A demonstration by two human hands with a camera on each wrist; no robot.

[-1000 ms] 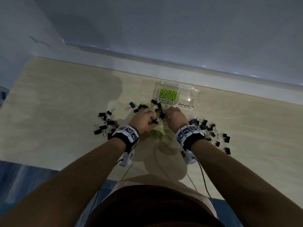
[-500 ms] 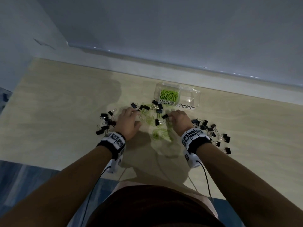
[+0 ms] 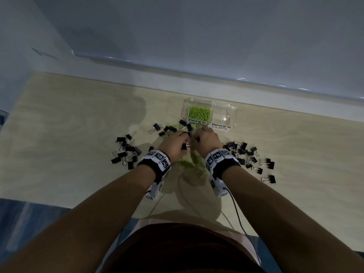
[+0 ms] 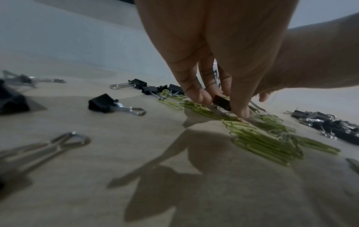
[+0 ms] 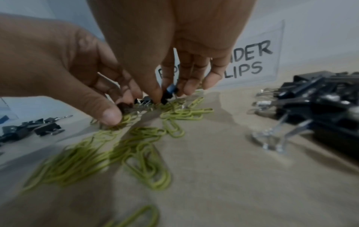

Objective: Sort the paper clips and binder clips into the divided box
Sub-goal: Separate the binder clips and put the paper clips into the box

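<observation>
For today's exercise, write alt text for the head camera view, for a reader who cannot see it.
Two hands, left hand and right hand, meet over loose green paper clips on a pale wooden table; the left pinches a black binder clip. Black binder clips lie scattered either side. Behind stands a clear divided box, paper clips in its left compartment.

Clear divided box [image 3: 224, 107], white label [image 3: 197, 121] reading "PAPER CLIPS" on front of left compartment, white label [image 3: 221, 126] reading "BINDER CLIPS" on front of right compartment, wristband markings not readable
</observation>
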